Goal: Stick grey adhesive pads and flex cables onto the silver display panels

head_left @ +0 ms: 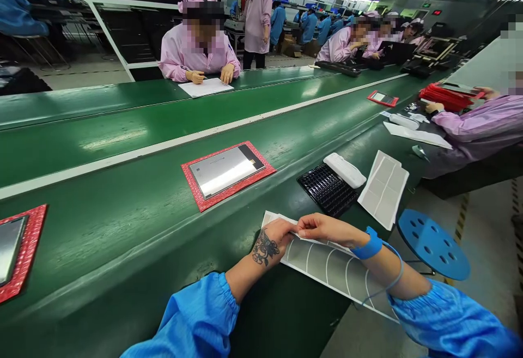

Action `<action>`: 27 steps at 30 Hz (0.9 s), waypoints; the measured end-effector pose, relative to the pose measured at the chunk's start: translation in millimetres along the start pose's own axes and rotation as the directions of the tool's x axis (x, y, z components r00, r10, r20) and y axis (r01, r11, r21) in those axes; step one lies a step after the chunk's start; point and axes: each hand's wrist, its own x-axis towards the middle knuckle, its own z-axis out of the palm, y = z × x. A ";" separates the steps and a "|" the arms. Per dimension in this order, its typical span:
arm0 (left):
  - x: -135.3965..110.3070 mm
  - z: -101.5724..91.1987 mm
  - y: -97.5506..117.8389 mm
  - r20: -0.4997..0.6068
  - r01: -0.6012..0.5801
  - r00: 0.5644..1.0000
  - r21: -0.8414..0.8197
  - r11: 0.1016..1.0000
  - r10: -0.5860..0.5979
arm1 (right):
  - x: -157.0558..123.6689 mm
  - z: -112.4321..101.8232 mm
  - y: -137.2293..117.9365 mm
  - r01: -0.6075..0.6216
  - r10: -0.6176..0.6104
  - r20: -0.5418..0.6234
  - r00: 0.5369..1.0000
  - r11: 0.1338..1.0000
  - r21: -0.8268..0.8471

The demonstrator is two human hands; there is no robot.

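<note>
A long sheet of grey adhesive pieces (316,262), marked off by white curved lines, slants along the bench edge below my hands. My left hand (278,234) is closed at its upper left end, thumb and fingers pinching near the white margin. Close against it, my right hand (322,227) has its fingertips pressed together over the same margin. Whatever small piece lies between the right fingertips is hidden. A blue wrist strap (368,244) with a cord circles my right wrist. Beyond the hands sits a black gridded tray (327,189).
A silver display panel (226,171) lies on red bubble wrap (191,175) on the green belt (122,194). Right of the tray are a white pad (345,170) and more grey sheets (384,186). A blue stool (433,243) stands at right. Co-workers sit opposite and farther right.
</note>
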 end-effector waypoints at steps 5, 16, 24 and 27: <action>1.5 0.7 1.4 -0.001 0.107 0.994 0.002 0.994 -0.107 | -16.9 21.3 -2.6 0.051 -0.126 -0.331 0.935 0.973 -0.224; 4.2 -1.9 10.1 0.057 0.281 0.959 -0.093 0.955 -0.277 | -13.8 47.5 -3.1 -0.066 -0.606 -0.305 0.735 0.384 -0.921; 15.2 -25.4 18.7 0.191 0.483 0.875 -0.304 0.821 -0.445 | -7.8 52.3 -12.2 -0.094 -0.760 -0.169 0.628 0.142 -0.985; 21.2 -35.1 16.4 0.275 0.576 0.818 -0.372 0.728 -0.506 | -6.5 54.8 -11.4 -0.084 -0.824 -0.087 0.560 0.048 -0.995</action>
